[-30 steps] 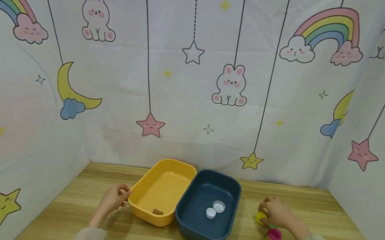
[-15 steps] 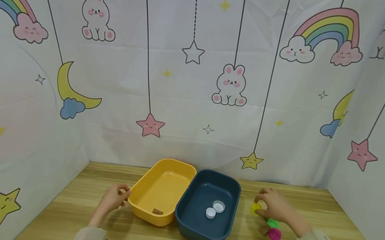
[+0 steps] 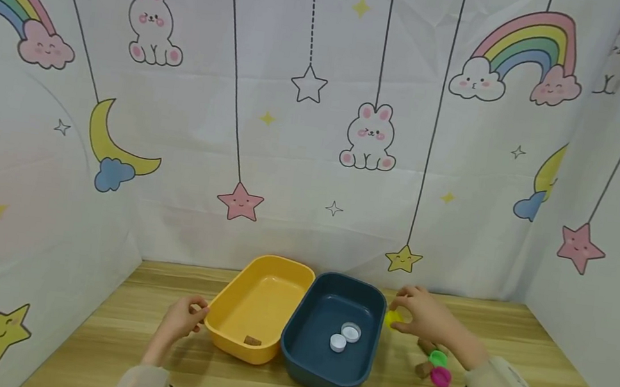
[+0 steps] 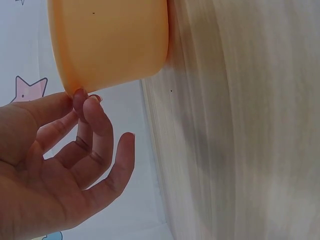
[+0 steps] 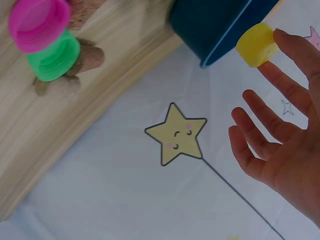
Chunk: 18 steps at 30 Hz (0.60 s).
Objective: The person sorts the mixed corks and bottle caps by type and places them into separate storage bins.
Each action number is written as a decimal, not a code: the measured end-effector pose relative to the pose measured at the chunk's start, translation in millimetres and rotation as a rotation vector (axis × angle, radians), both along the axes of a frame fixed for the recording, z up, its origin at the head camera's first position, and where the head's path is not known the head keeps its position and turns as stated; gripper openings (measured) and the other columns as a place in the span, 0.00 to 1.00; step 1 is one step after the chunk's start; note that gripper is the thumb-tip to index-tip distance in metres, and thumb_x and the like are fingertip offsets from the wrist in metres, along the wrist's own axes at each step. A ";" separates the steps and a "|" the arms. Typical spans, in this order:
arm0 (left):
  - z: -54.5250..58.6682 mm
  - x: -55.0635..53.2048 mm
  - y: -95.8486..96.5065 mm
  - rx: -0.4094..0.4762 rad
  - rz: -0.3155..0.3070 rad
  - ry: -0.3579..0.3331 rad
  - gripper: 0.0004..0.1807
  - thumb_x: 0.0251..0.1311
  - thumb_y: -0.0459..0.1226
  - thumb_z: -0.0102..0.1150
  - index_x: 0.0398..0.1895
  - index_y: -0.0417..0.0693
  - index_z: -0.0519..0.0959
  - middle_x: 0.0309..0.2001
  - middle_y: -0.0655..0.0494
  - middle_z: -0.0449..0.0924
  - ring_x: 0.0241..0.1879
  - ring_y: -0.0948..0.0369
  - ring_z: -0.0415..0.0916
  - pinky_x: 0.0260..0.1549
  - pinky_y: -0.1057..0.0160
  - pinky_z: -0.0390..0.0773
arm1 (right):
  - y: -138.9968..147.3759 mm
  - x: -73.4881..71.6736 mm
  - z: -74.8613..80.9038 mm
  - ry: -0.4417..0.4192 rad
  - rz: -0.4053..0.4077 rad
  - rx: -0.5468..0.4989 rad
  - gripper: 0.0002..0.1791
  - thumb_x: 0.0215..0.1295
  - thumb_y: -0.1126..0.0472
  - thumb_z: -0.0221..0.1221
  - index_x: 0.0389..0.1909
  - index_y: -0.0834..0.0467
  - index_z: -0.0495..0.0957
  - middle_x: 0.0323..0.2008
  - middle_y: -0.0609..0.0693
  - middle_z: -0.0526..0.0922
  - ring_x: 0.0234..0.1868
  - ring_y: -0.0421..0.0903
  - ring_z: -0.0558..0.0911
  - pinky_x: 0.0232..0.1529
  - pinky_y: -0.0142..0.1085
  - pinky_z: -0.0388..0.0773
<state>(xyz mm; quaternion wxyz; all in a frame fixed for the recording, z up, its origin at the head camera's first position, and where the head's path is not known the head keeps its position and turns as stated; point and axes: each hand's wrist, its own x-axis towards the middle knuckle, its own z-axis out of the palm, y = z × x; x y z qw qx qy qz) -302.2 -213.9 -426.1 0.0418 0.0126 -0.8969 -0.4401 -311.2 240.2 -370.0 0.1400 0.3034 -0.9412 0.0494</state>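
Observation:
Between thumb and fingertip, my right hand [image 3: 427, 316] pinches a yellow bottle cap [image 5: 257, 45], held up beside the right wall of the dark blue bin [image 3: 294, 372]. Two white caps [image 3: 350, 333] lie inside that bin. My left hand [image 3: 182, 320] pinches the left rim of the yellow bin [image 4: 110, 45], its other fingers loosely curled. A brown cork [image 3: 253, 341] lies in the yellow bin near its front wall. Right of the blue bin, a green cap [image 3: 437, 359], a magenta cap [image 3: 441, 377] and brown corks [image 3: 424, 369] lie close together on the table.
The two bins stand side by side on the wooden table [image 3: 113, 331]. White cloth walls [image 3: 296, 166] printed with rabbits, stars and rainbows enclose the back and both sides.
My right hand has lifted the yellow cap away from the pile and carried it left to the blue bin's edge. More of the green cap and corks shows. The left hand stays put.

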 end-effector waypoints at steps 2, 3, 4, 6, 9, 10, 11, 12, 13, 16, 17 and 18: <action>0.3 0.5 -0.2 -0.003 -0.001 0.001 0.07 0.57 0.32 0.50 0.33 0.34 0.74 0.20 0.50 0.76 0.16 0.58 0.72 0.13 0.69 0.64 | -6.0 -0.7 1.5 0.011 0.011 0.006 0.12 0.46 0.53 0.66 0.31 0.52 0.80 0.37 0.50 0.76 0.39 0.49 0.72 0.40 0.43 0.72; 0.4 0.6 -0.2 -0.004 0.000 0.002 0.07 0.57 0.32 0.50 0.33 0.34 0.74 0.20 0.50 0.76 0.16 0.58 0.72 0.13 0.69 0.64 | -9.0 -0.9 2.1 0.017 0.014 0.010 0.12 0.46 0.53 0.66 0.31 0.52 0.80 0.38 0.50 0.76 0.39 0.49 0.72 0.40 0.43 0.71; 0.4 0.8 -0.2 -0.005 -0.001 0.003 0.07 0.57 0.32 0.50 0.33 0.34 0.74 0.20 0.50 0.76 0.16 0.58 0.72 0.13 0.69 0.64 | -12.3 -0.8 3.0 0.017 0.019 0.011 0.12 0.46 0.52 0.65 0.31 0.52 0.80 0.38 0.50 0.76 0.38 0.48 0.72 0.39 0.42 0.71; 0.5 1.0 -0.1 -0.004 0.000 0.005 0.07 0.57 0.32 0.50 0.33 0.34 0.74 0.20 0.50 0.76 0.16 0.58 0.72 0.13 0.69 0.64 | -18.5 -0.9 4.5 0.019 0.029 0.005 0.12 0.46 0.53 0.65 0.31 0.52 0.80 0.38 0.51 0.76 0.38 0.48 0.72 0.38 0.42 0.71; 0.6 1.1 0.1 -0.004 0.002 0.007 0.07 0.57 0.32 0.50 0.33 0.34 0.74 0.19 0.50 0.76 0.16 0.58 0.72 0.13 0.70 0.64 | -27.4 -0.9 6.6 0.009 0.044 -0.010 0.11 0.46 0.53 0.65 0.31 0.52 0.80 0.39 0.51 0.76 0.39 0.48 0.71 0.38 0.41 0.71; 0.6 1.1 0.2 -0.004 0.002 0.007 0.07 0.57 0.32 0.50 0.33 0.34 0.74 0.19 0.50 0.76 0.16 0.58 0.72 0.13 0.70 0.64 | -30.0 -1.4 6.8 0.008 0.047 -0.010 0.11 0.46 0.53 0.65 0.31 0.52 0.79 0.39 0.51 0.76 0.39 0.48 0.71 0.38 0.41 0.71; 0.7 1.2 0.3 -0.004 0.002 0.007 0.07 0.57 0.32 0.50 0.33 0.34 0.74 0.19 0.50 0.76 0.16 0.58 0.72 0.13 0.70 0.64 | -32.6 -1.8 7.1 0.010 0.051 -0.009 0.11 0.46 0.53 0.65 0.32 0.52 0.79 0.40 0.51 0.76 0.39 0.48 0.71 0.38 0.41 0.71; 0.7 1.1 0.3 -0.004 0.002 0.007 0.07 0.57 0.32 0.50 0.32 0.34 0.74 0.19 0.50 0.76 0.16 0.58 0.72 0.12 0.70 0.64 | -35.0 -2.2 7.3 0.013 0.058 -0.005 0.11 0.46 0.53 0.65 0.32 0.52 0.79 0.39 0.51 0.76 0.39 0.48 0.71 0.38 0.41 0.71; 0.7 1.1 0.2 -0.004 0.001 0.006 0.07 0.57 0.32 0.50 0.33 0.34 0.74 0.19 0.50 0.76 0.16 0.58 0.72 0.12 0.69 0.64 | -37.6 -2.5 7.4 0.014 0.062 0.000 0.11 0.47 0.53 0.65 0.32 0.52 0.79 0.39 0.51 0.76 0.39 0.48 0.71 0.38 0.41 0.70; 0.6 0.9 -0.2 -0.005 -0.003 0.004 0.08 0.57 0.32 0.50 0.34 0.34 0.74 0.20 0.50 0.77 0.16 0.58 0.73 0.13 0.69 0.64 | -45.2 -3.6 7.2 0.027 0.082 0.026 0.12 0.47 0.52 0.64 0.32 0.51 0.79 0.39 0.50 0.76 0.39 0.48 0.71 0.37 0.41 0.70; 0.3 0.6 -0.5 -0.007 -0.003 0.004 0.08 0.57 0.32 0.50 0.34 0.34 0.74 0.20 0.50 0.77 0.16 0.58 0.73 0.12 0.69 0.64 | -47.7 -3.8 7.1 0.029 0.091 0.031 0.12 0.47 0.51 0.64 0.33 0.50 0.79 0.39 0.50 0.76 0.39 0.48 0.71 0.37 0.41 0.70; -0.1 0.1 -0.7 -0.009 -0.003 0.005 0.08 0.57 0.32 0.50 0.34 0.33 0.74 0.20 0.50 0.77 0.16 0.58 0.73 0.12 0.69 0.64 | -50.0 -4.1 6.9 0.033 0.100 0.037 0.12 0.47 0.51 0.64 0.33 0.51 0.79 0.39 0.50 0.75 0.39 0.48 0.71 0.37 0.42 0.70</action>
